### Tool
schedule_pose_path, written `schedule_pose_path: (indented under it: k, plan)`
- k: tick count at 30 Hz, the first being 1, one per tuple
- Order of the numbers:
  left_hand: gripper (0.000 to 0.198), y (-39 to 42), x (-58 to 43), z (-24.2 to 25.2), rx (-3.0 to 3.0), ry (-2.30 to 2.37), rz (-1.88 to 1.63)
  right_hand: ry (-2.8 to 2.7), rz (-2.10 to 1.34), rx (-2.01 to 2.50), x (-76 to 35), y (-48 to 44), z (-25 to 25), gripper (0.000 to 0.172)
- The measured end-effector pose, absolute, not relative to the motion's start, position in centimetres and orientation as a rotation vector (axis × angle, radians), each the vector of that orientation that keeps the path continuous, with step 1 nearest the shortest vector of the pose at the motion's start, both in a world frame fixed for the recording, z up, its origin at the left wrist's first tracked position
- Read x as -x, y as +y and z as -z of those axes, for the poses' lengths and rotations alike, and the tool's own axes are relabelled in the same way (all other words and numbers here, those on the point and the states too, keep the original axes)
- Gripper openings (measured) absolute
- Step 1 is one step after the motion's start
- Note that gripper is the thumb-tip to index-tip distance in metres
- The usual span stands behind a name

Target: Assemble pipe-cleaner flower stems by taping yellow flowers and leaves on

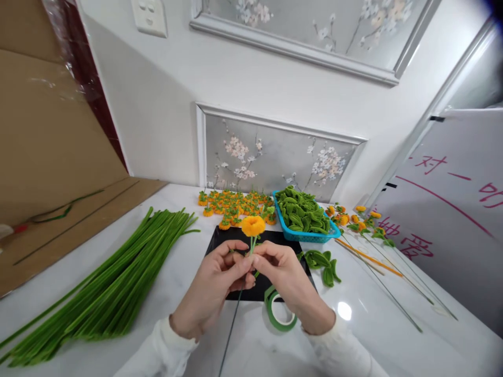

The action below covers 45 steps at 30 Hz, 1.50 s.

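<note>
An orange fuzzy flower (253, 226) stands upright above my fingertips, its thin green stem running down between my hands toward the table's front. My left hand (218, 280) pinches the stem just below the bloom. From the other side, the thumb and fingers of my right hand (285, 272) press on the same stem; a small green leaf shows beside the bloom. Below my right hand lies a roll of green tape (282, 328), partly over a black mat (220, 238). Loose green fuzzy leaves (328, 268) rest to the right of the mat.
A bundle of green pipe cleaners (113, 283) spreads across the left. Behind stand many orange flower heads (236, 201) and a blue basket (310, 236) heaped with green leaves. Finished-looking stemmed flowers (363, 226) lie right, near a whiteboard (451, 193). Cardboard (58, 131) borders the left.
</note>
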<state>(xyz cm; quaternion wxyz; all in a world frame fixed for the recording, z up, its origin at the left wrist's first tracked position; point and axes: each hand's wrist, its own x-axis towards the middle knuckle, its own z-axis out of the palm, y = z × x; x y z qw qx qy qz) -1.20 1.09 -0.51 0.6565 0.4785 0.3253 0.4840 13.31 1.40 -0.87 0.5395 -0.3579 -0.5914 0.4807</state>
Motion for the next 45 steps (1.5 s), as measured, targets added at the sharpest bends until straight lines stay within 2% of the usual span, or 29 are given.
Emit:
schedule_pose_path:
  k: [1,6,12,14,21,26,31,40,45]
  plan:
    - [0.024,1.0,1.2,0.5,-1.085,0.727,-1.128,-1.358,-1.197,0.855,-13.2,1.3,0.9,0.012]
    - [0.027,0.8,1.6,0.4,-1.068,0.633,-1.223,-1.222,-1.529,0.791,-13.9,1.1,0.9,0.034]
    - [0.024,0.5,1.9,0.7,-0.986,0.532,-1.134,-1.211,-1.223,0.675,-15.3,1.6,-0.4,0.044]
    - [0.023,0.4,1.7,0.8,-0.966,0.519,-1.096,-1.252,-1.217,0.597,-15.2,1.8,-0.7,0.043]
    - [0.018,0.4,1.3,0.5,-0.986,0.544,-1.149,-1.247,-1.008,0.659,-14.2,1.5,-0.9,0.023]
    - [0.02,0.4,1.4,0.5,-1.086,0.625,-1.216,-1.343,-0.807,0.632,-13.9,0.9,-0.6,0.033]
    - [0.028,0.4,1.3,0.9,-1.111,0.76,-1.208,-1.433,-0.71,0.592,-14.0,1.2,0.0,0.031]
    - [0.025,0.6,1.4,1.0,-1.102,0.873,-1.23,-1.374,-0.771,0.657,-14.4,2.0,0.9,0.023]
    - [0.02,0.6,1.3,0.7,-1.044,0.877,-1.251,-1.34,-0.903,0.643,-14.7,2.0,0.8,0.041]
